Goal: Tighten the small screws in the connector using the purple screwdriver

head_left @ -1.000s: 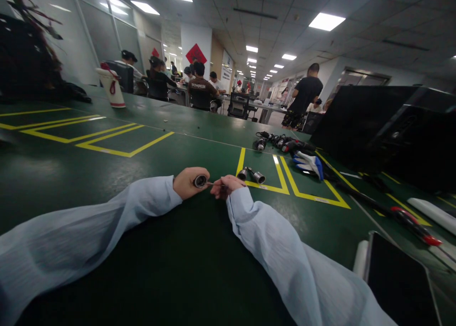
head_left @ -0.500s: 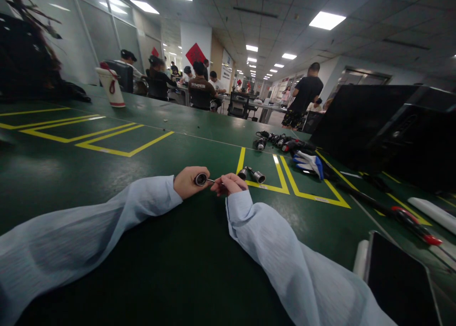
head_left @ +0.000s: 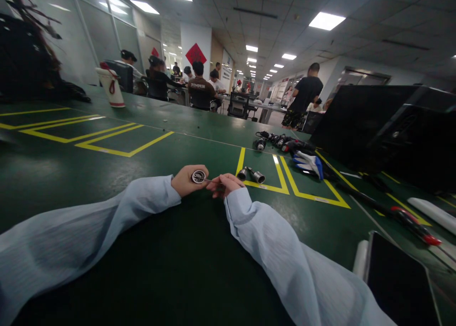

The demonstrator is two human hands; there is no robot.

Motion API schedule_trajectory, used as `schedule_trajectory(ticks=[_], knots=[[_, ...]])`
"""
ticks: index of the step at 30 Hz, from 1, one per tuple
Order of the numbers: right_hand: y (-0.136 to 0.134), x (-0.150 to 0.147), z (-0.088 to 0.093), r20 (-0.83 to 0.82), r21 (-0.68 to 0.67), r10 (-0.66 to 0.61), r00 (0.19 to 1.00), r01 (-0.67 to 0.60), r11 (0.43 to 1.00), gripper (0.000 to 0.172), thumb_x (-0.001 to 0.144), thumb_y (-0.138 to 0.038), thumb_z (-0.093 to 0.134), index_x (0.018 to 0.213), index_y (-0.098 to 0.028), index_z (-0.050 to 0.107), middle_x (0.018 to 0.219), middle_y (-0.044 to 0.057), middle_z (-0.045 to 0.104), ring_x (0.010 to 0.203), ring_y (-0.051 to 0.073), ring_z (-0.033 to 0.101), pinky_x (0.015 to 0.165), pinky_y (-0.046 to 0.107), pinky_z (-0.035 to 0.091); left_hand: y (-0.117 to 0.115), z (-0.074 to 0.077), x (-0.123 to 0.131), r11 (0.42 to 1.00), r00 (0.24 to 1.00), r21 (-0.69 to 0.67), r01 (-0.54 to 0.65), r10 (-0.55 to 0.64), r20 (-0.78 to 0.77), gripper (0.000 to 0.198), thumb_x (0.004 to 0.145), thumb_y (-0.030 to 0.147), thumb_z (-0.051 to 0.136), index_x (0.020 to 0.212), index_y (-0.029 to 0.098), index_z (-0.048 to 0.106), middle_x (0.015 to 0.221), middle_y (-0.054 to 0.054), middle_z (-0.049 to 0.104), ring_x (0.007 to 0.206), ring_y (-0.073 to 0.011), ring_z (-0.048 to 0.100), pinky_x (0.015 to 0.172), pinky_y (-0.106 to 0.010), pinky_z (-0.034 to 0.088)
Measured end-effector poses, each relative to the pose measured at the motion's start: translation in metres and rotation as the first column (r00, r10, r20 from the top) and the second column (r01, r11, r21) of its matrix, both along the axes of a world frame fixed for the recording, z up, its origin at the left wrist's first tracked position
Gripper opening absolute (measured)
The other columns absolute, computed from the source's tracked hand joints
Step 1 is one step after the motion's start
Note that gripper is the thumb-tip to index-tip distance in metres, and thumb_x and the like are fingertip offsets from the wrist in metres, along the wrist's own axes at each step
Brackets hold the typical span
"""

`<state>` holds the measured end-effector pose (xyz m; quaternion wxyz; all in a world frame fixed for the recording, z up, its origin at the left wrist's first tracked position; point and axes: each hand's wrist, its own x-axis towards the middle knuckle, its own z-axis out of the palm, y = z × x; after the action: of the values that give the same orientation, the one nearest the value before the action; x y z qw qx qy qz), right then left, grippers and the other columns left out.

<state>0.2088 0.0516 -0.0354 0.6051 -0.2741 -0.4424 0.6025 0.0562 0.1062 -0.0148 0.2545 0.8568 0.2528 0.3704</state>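
Observation:
My left hand (head_left: 185, 179) is wrapped round a hollow metal cylinder (head_left: 198, 177), its open round end facing me. Some small inner parts show inside the rim. My right hand (head_left: 225, 185) pinches a thin metal rod-like tool (head_left: 209, 180), whose tip reaches to the cylinder's open end. The fingers hide the rest of the tool, so its exact kind does not show. Just beyond my right hand lie similar metal cylinders (head_left: 257, 176) on the green tabletop, by a yellow tape line.
Yellow tape outlines (head_left: 309, 197) mark the green table (head_left: 199, 150). Black-and-metal parts (head_left: 261, 144) and a white-blue glove (head_left: 309, 163) lie to the right. A red-black tool (head_left: 409, 219), a dark tablet-like panel (head_left: 399, 283), a black monitor (head_left: 377, 131) and a paper cup (head_left: 112, 86) stand around.
My left hand and the cylinder have shifted slightly left and up, with the opening turned more toward me. My right hand has moved slightly left, and the tool's tip now overlaps the opening.

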Motion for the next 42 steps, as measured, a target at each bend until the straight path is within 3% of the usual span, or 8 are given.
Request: schedule_trajectory(ticks=[10,14,17,20,24,27,35,42], knots=[[-0.008,-0.003,0.008,0.137,0.051,-0.2,0.97,0.195,0.98,0.019,0.07,-0.033,0.06,0.059,-0.018,0.057,0.048,-0.001,0.062,0.042,0.01,0.051,0.045,0.023,0.041,0.002,-0.005,0.001,0.993,0.994,0.078,-0.091,0.096,-0.057,0.021,0.068,0.032,0.058,0.063,0.014,0.048,0.055,0.003,0.048,0.05,-0.008,0.043,0.047,-0.019,0.036],[-0.01,-0.007,0.007,0.332,0.201,-0.423,0.843,0.375,0.905,0.023,0.075,-0.032,0.054,0.056,-0.019,0.059,0.049,-0.001,0.061,0.047,0.011,0.052,0.051,0.025,0.042,0.0,-0.006,0.0,0.984,0.978,0.175,-0.043,0.077,-0.193,0.016,0.072,0.029,0.053,0.065,0.014,0.051,0.058,0.001,0.052,0.052,-0.0096,0.047,0.049,-0.02,0.036],[-0.01,-0.007,0.007,0.46,0.285,-0.49,0.74,0.399,0.871,0.026,0.074,-0.032,0.055,0.051,-0.021,0.06,0.051,-0.001,0.061,0.055,0.013,0.055,0.061,0.027,0.044,-0.004,-0.003,0.0,0.969,0.954,0.247,-0.012,0.085,-0.287,0.013,0.073,0.024,0.05,0.063,0.016,0.051,0.057,0.002,0.052,0.053,-0.0099,0.047,0.05,-0.02,0.035],[-0.01,-0.005,0.01,0.455,0.183,-0.432,0.779,0.393,0.901,0.031,0.074,-0.035,0.056,0.047,-0.02,0.059,0.045,-0.002,0.058,0.05,0.013,0.054,0.058,0.026,0.044,-0.006,-0.002,0.001,0.962,0.941,0.273,0.02,0.074,-0.33,0.015,0.075,0.027,0.049,0.065,0.016,0.052,0.06,0.001,0.053,0.056,-0.0108,0.049,0.053,-0.02,0.036],[-0.009,0.0,0.013,0.265,-0.05,-0.301,0.916,0.325,0.944,0.032,0.075,-0.036,0.054,0.049,-0.017,0.059,0.037,-0.001,0.056,0.037,0.01,0.05,0.044,0.023,0.041,-0.004,-0.003,0.001,0.966,0.949,0.25,0.059,0.023,-0.316,0.017,0.076,0.03,0.05,0.066,0.017,0.05,0.061,0.001,0.053,0.057,-0.011,0.049,0.054,-0.021,0.037],[-0.005,0.001,0.01,0.152,-0.13,-0.21,0.966,0.231,0.964,0.031,0.076,-0.033,0.055,0.05,-0.015,0.059,0.04,0.001,0.06,0.035,0.01,0.049,0.041,0.022,0.04,-0.001,-0.005,0.001,0.972,0.968,0.229,0.048,0.011,-0.251,0.019,0.075,0.031,0.052,0.064,0.017,0.048,0.059,0.002,0.049,0.054,-0.0098,0.046,0.052,-0.02,0.036],[0.0,0.0,0.005,-0.047,-0.176,-0.081,0.996,0.071,0.982,0.032,0.077,-0.036,0.056,0.055,-0.014,0.061,0.047,0.003,0.065,0.041,0.01,0.056,0.047,0.022,0.045,0.002,-0.003,-0.001,0.995,0.999,0.098,-0.015,0.02,-0.05,0.02,0.071,0.031,0.058,0.065,0.015,0.048,0.059,0.003,0.048,0.053,-0.0088,0.044,0.05,-0.02,0.037],[-0.007,-0.002,0.009,0.004,-0.123,-0.219,0.976,0.218,0.968,0.03,0.075,-0.037,0.058,0.055,-0.014,0.062,0.045,0.002,0.063,0.038,0.009,0.052,0.044,0.021,0.042,0.0,-0.003,0.0,0.985,0.996,0.166,-0.041,0.054,-0.075,0.022,0.073,0.032,0.056,0.063,0.015,0.048,0.057,0.003,0.047,0.051,-0.0083,0.043,0.049,-0.019,0.036]])
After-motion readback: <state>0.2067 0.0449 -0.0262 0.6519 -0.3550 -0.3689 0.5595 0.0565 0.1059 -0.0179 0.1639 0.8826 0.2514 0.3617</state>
